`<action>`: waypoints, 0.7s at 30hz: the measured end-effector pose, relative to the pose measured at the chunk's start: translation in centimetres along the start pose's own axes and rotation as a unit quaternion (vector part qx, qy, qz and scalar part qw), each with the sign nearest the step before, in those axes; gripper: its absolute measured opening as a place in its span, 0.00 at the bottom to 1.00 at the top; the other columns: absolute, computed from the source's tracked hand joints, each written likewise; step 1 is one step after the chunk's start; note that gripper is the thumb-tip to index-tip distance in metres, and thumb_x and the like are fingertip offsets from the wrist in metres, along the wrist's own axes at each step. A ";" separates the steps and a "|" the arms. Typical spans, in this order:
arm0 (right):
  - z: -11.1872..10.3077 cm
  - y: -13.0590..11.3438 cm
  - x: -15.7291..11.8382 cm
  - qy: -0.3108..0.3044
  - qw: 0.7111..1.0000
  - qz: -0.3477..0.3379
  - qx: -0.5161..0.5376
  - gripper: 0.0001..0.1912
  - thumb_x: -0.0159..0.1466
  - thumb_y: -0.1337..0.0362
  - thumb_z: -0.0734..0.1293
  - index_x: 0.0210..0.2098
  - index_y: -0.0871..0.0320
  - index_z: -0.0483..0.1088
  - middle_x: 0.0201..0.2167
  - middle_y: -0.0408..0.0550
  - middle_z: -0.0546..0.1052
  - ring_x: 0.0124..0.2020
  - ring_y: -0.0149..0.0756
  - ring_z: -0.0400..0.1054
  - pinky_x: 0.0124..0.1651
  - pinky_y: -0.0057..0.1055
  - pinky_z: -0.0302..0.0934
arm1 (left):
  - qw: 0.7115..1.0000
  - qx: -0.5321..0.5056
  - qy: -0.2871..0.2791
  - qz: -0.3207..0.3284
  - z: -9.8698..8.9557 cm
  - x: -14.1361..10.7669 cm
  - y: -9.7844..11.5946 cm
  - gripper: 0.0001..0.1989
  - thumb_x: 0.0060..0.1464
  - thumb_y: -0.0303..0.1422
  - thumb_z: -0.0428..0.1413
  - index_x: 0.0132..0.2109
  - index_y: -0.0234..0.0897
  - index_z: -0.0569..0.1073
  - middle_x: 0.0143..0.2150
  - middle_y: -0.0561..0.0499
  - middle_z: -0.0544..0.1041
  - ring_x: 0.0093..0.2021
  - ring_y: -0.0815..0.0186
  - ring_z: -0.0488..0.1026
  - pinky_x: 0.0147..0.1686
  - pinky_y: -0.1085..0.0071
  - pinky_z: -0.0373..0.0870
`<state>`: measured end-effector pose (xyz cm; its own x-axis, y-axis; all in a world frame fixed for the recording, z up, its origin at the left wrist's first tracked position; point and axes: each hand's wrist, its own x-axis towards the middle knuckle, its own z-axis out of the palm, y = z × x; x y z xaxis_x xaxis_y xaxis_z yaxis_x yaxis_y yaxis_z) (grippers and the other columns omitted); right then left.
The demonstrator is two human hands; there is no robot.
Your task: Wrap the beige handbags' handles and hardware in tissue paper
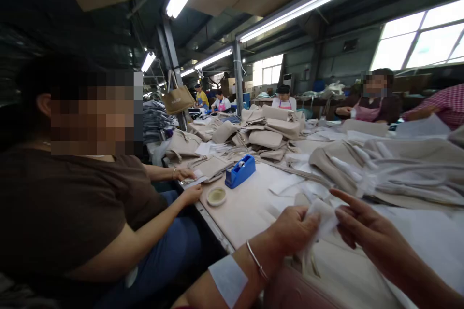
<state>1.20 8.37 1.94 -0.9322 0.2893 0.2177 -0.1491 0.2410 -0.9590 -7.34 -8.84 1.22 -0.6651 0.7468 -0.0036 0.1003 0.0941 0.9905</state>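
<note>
My left hand point(295, 229) pinches a small, thin white sheet point(324, 217), soft-looking like tissue or wrap, above the near part of the table. On the sheet's right side my right hand point(366, 227) grips its edge, with the index finger stretched out and the other fingers curled. The fingertips are slightly blurred. Below both hands lies a beige bag piece point(348, 270), partly hidden by my left hand and wrist. A pale square patch point(228, 280) rests on my left forearm, beside a bangle point(256, 260).
A blue tape dispenser point(241, 172) and a small round dish point(216, 196) stand on the table point(235, 217). Beige bags point(268, 130) are heaped behind, with more bags point(409, 164) at right. A co-worker point(90, 203) sits close at left, holding a white piece. Other people work farther back.
</note>
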 end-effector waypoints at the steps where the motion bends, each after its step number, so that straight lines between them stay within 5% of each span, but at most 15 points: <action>1: -0.5 0.0 -0.3 -0.022 0.996 -0.073 -0.047 0.33 0.64 0.53 0.64 0.66 0.55 0.57 0.23 0.43 0.69 0.21 0.33 0.63 0.23 0.28 0.62 | 1.000 -0.015 -0.008 -0.004 0.0 -0.1 0.2 0.25 0.56 0.53 0.50 0.40 0.31 0.73 0.24 0.54 0.68 0.20 0.71 0.61 0.19 0.75 0.57; 3: -1.7 -0.4 -0.7 -0.052 0.958 -0.214 -0.184 0.30 0.64 0.58 0.66 0.64 0.48 0.60 0.39 0.52 0.73 0.32 0.36 0.70 0.33 0.31 0.68 | 0.999 -0.035 -0.039 -0.006 0.1 -0.4 0.8 0.27 0.55 0.55 0.50 0.37 0.32 0.71 0.21 0.55 0.67 0.18 0.72 0.61 0.18 0.75 0.57; 6: -2.9 -1.9 -0.5 -0.062 0.869 -0.349 -0.346 0.18 0.65 0.64 0.66 0.54 0.46 0.72 0.55 0.56 0.68 0.45 0.41 0.69 0.42 0.34 0.67 | 0.995 -0.053 -0.080 -0.005 0.5 -0.5 1.6 0.28 0.54 0.57 0.51 0.35 0.32 0.70 0.22 0.55 0.67 0.19 0.73 0.61 0.19 0.76 0.57; 10: -3.4 -4.0 0.5 -0.121 0.828 -0.416 -0.358 0.08 0.66 0.66 0.65 0.42 0.54 0.76 0.47 0.55 0.73 0.44 0.39 0.68 0.45 0.36 0.65 | 0.990 -0.090 -0.105 -0.016 1.1 -0.3 1.8 0.24 0.55 0.54 0.52 0.37 0.34 0.68 0.26 0.56 0.66 0.18 0.76 0.59 0.17 0.78 0.54; 15: -3.2 -3.6 0.5 -0.150 0.892 -0.349 -0.246 0.07 0.65 0.67 0.65 0.39 0.57 0.76 0.47 0.55 0.74 0.47 0.39 0.70 0.49 0.34 0.65 | 0.993 -0.035 -0.109 0.004 1.2 -0.1 1.8 0.19 0.59 0.49 0.52 0.37 0.36 0.67 0.24 0.57 0.65 0.19 0.74 0.59 0.19 0.77 0.56; 21: -2.4 -2.8 -0.6 -0.099 0.988 -0.112 -0.048 0.05 0.58 0.63 0.72 0.32 0.58 0.77 0.39 0.51 0.76 0.39 0.38 0.72 0.43 0.35 0.68 | 0.979 0.143 -0.108 0.098 1.2 -0.6 3.1 0.18 0.63 0.43 0.47 0.32 0.35 0.71 0.24 0.53 0.68 0.25 0.69 0.64 0.26 0.74 0.60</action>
<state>2.95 9.70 4.94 -0.9269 0.0349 0.3736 -0.3355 0.3687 -0.8669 -5.72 -8.23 4.12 -0.4444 0.8874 0.1224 0.4339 0.0936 0.8961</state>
